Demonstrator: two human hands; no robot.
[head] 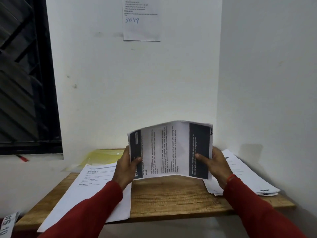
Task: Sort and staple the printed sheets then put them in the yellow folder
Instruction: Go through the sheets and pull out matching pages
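On wooden table [171, 196]: loose sheets [89, 191] at left, second stack [240, 176] at right, yellow folder [103, 156] at back left. Above table centre: bundle of printed sheets [169, 149] held upright, lower edge just above wood. Gripped by left hand [127, 169] and right hand [215, 166], thumbs in front. Judged step: squaring bundle. Next: stapling; no stapler seen.

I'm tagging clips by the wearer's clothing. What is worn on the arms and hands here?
Both arms wear long dark red sleeves, the left sleeve and right sleeve reaching the wrists. The left hand and right hand are bare, without gloves. A thin red-orange band circles the right wrist.
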